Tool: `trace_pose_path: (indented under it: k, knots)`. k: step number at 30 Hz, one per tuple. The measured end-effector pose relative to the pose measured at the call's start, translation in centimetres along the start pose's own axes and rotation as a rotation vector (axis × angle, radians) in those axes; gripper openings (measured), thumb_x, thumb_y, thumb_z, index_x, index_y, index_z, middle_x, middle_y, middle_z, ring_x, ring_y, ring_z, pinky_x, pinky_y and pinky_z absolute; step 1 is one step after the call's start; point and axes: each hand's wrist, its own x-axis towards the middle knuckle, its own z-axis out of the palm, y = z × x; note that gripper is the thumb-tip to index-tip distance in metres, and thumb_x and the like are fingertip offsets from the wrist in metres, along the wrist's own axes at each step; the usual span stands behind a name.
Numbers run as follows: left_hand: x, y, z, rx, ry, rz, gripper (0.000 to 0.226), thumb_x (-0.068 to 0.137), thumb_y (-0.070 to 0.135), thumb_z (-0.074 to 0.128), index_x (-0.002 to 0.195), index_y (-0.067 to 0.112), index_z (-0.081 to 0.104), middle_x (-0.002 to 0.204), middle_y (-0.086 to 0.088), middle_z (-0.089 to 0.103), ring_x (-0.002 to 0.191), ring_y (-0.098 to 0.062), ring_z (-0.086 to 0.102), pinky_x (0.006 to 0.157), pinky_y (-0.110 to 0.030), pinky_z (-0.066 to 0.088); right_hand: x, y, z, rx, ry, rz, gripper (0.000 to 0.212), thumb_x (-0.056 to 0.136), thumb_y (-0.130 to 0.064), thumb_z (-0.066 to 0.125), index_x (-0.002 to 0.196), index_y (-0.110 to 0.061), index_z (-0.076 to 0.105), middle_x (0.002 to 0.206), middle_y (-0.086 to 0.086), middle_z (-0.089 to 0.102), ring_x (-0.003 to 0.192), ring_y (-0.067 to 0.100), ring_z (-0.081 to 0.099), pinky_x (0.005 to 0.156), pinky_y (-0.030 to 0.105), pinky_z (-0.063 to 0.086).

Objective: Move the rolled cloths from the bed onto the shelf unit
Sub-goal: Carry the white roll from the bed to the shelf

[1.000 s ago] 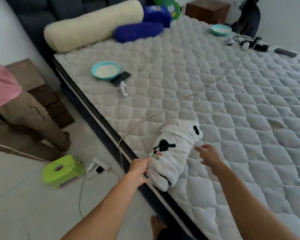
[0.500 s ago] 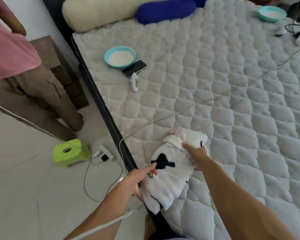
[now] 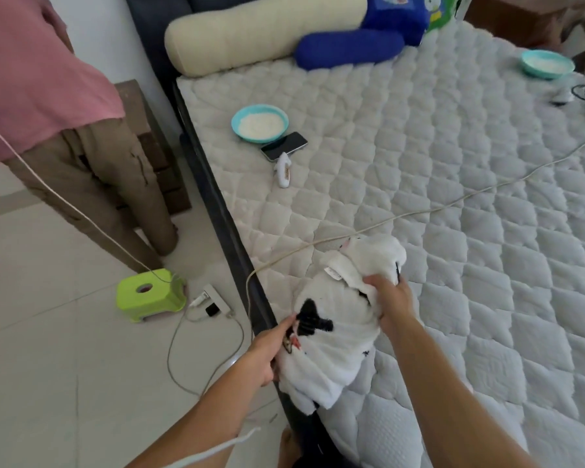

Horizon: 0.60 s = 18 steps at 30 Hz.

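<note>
A rolled white cloth point(image 3: 331, 356) with black markings lies at the near left edge of the quilted bed point(image 3: 453, 197), its lower end hanging over the dark bed frame. My left hand point(image 3: 271, 349) grips its left side near a black patch. My right hand point(image 3: 390, 302) clutches a fold at its upper right part. No shelf unit is in view.
On the bed lie a teal bowl point(image 3: 260, 123), a phone point(image 3: 284, 145), a small white device point(image 3: 283, 168), a long cable point(image 3: 419, 214), bolsters and a second bowl point(image 3: 547, 63). A person point(image 3: 65, 130) stands at the left by a green stool point(image 3: 150, 293) and a power strip point(image 3: 213, 300).
My right hand went from open beside the cloth to gripping its top fold. My left hand closed on the cloth's left side. The view shifted left and nearer.
</note>
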Motion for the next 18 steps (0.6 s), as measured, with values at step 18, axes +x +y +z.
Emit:
trace_pose_path:
  k: [18]
  knots:
    - [-15.6,-14.9,-30.0,-0.619,0.217,0.358,0.045,0.082,0.055,0.063,0.098,0.015,0.074,0.095,-0.005,0.076,0.082,-0.021,0.069,0.067,-0.031,0.057,-34.4,5.0,21.5,-0.265,-0.775,-0.497,0.054,0.072,-0.018,0.073,0.122,-0.027,0.052,0.110,-0.010,0.061,0.101,0.013,0.058,0.083,0.031,0.047]
